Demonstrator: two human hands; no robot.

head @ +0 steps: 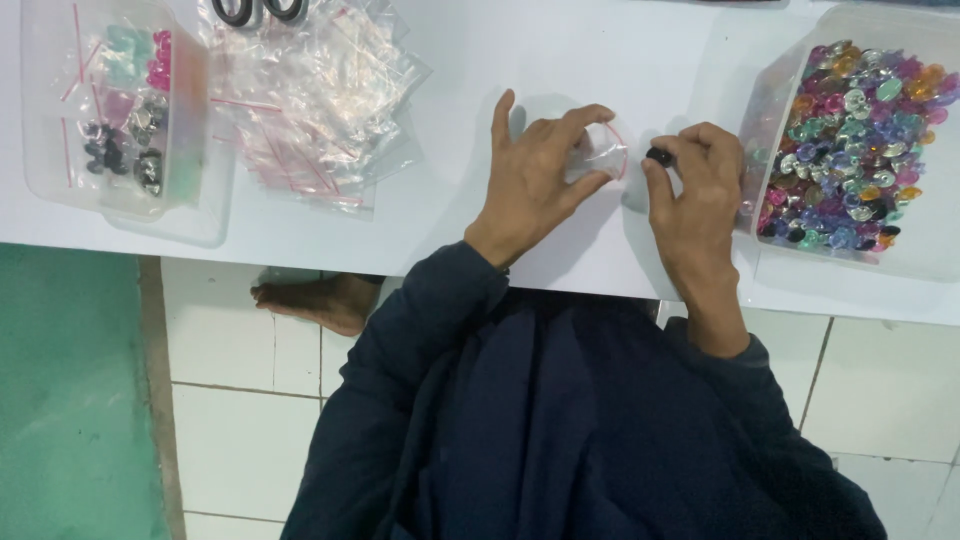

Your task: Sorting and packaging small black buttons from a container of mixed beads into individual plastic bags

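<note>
Clear plastic, a small zip bag [603, 152] with a red strip along its mouth, pinched in the left hand [535, 180] between thumb and curled middle fingers; index finger lifted and pointing away over the white table [500, 50], little finger spread wide. Bag held just above the tabletop, mouth turned toward the right hand [690, 190]. There, thumb and forefinger closed on a small dark bead [659, 156], the remaining fingers folded loosely behind; bead just beside the bag's opening, touching or not impossible to tell. Both hands near the table's front edge, dark blue sleeves [420, 330] trailing back from the wrists.

Immediately right of the right hand, a clear tub [760, 110] heaped with glossy oval beads [850, 140] in green, pink, purple, amber and silver. Farther left, well apart from the hands, a loose pile of empty zip bags [310, 100], and beyond it a second clear container [40, 100] holding filled packets of sorted beads. Below the table, pale floor tiles [250, 440] and a bare foot [320, 298].
</note>
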